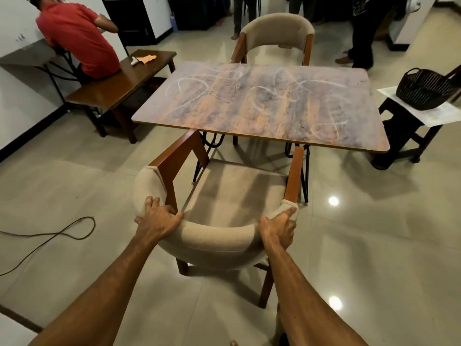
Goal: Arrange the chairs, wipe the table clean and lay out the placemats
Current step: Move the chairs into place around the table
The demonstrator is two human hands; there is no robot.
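Table (259, 103): white-smeared top, not yet wiped. Near chair (219, 236): faces the long edge, armrest tips at the tabletop. Left hand (159, 218) and right hand (279, 228): each wrapped round 1 backrest end, likely for balanced steering.

Both bare forearms reach forward from the bottom edge of the view, the left from the lower left corner and the right from right of centre, drawing slightly closer toward the wrists. The left hand (158, 219) grips the left part of the chair backrest (219, 236), fingers spread over its top and thumb on the inner side. The right hand (278, 229) clasps its right end, thumb along the top, fingers curled round the outside.
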